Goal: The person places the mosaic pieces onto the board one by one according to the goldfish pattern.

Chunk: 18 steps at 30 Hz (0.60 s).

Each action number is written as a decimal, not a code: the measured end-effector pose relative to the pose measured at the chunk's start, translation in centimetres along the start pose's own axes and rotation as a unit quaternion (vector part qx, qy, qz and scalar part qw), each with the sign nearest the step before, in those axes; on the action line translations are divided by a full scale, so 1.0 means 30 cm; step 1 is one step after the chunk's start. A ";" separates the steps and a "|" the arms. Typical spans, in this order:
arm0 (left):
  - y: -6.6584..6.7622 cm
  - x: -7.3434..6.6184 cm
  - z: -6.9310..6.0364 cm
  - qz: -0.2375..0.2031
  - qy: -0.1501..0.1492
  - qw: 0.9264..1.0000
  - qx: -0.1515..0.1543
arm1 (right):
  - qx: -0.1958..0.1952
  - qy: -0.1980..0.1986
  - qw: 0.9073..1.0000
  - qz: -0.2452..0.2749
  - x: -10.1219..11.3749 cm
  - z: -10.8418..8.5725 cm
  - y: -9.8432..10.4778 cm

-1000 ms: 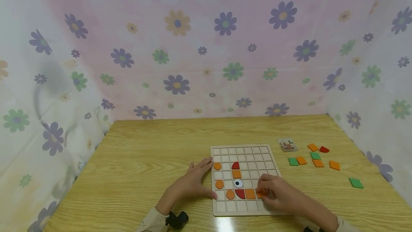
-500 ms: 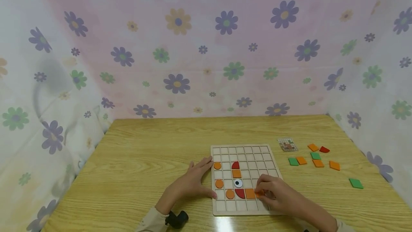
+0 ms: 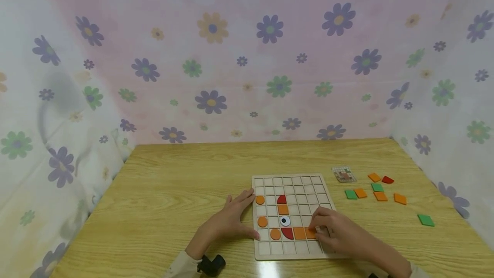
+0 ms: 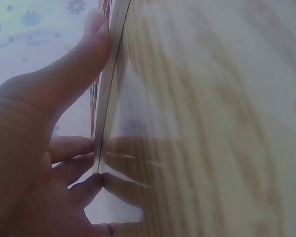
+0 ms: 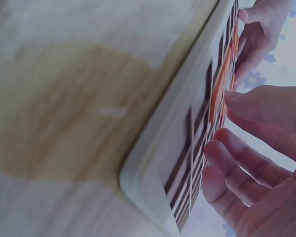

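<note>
Grid board (image 3: 285, 257) on tabletop (image 3: 185, 175): left hand (image 3: 228, 221), fingers wide, touches the left edge. Loose tiles (image 3: 380, 196) lie apart, beyond the right edge. Cells contain orange circles (image 3: 262, 222), red pieces (image 3: 287, 233), eye disc (image 3: 284, 221). Right hand (image 3: 339, 231), fingers narrow, pinches an orange square (image 3: 309, 235), second row from bottom.

Board (image 3: 308, 190) on the table (image 3: 173, 183), loose tiles (image 3: 400, 199) to its right

The left hand (image 3: 228, 219) is at the board's left edge, the right hand (image 3: 336, 231) at a tile (image 3: 310, 234) on its near right part. A card (image 3: 344, 174) lies beside its far right corner.
</note>
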<state>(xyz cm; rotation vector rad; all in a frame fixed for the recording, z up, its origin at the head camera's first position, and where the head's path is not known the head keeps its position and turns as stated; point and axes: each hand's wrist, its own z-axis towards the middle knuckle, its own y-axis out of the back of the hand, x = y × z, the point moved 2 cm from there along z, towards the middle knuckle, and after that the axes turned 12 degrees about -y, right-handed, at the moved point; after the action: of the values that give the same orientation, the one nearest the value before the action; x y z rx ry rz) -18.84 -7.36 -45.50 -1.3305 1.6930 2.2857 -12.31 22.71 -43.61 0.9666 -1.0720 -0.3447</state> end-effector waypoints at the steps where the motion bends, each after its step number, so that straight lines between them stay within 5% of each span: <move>1: -0.001 0.001 -0.001 0.000 0.001 1.000 -0.001 | -0.001 -0.001 1.000 -0.001 -0.004 -0.001 0.007; 18: -0.006 0.007 -0.001 0.001 -0.004 1.000 0.001 | -0.021 -0.036 0.999 -0.024 -0.078 -0.033 0.128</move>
<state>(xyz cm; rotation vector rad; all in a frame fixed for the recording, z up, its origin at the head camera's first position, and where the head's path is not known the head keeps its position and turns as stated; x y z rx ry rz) -18.87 -7.41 -45.77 -1.3181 1.6952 2.2876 -13.34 26.91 -42.01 0.9503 -1.1037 -0.4415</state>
